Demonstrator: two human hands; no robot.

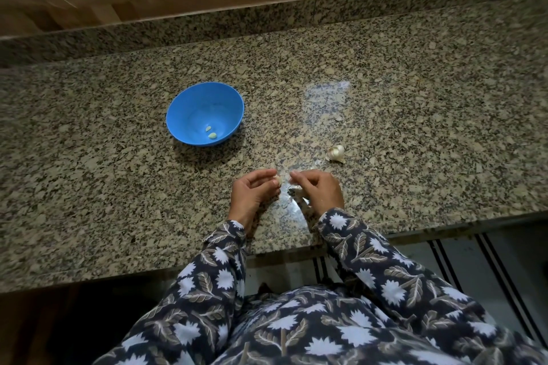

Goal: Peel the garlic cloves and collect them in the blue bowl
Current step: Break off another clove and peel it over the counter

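A blue bowl (204, 113) stands on the granite counter at centre left, with two peeled cloves (210, 132) lying in its bottom. A partly broken garlic bulb (336, 152) rests on the counter to the right of the bowl. Near the front edge, my left hand (253, 191) pinches a small pale garlic clove (278, 179) at its fingertips. My right hand (317, 190) is just beside it, fingers curled, pinching what looks like a thin piece of skin. The two hands are a small gap apart.
The granite counter (415, 127) runs wide to both sides, with a raised granite lip and a wooden wall behind. A scrap of garlic skin (338, 117) lies beyond the bulb. The front edge passes just under my wrists.
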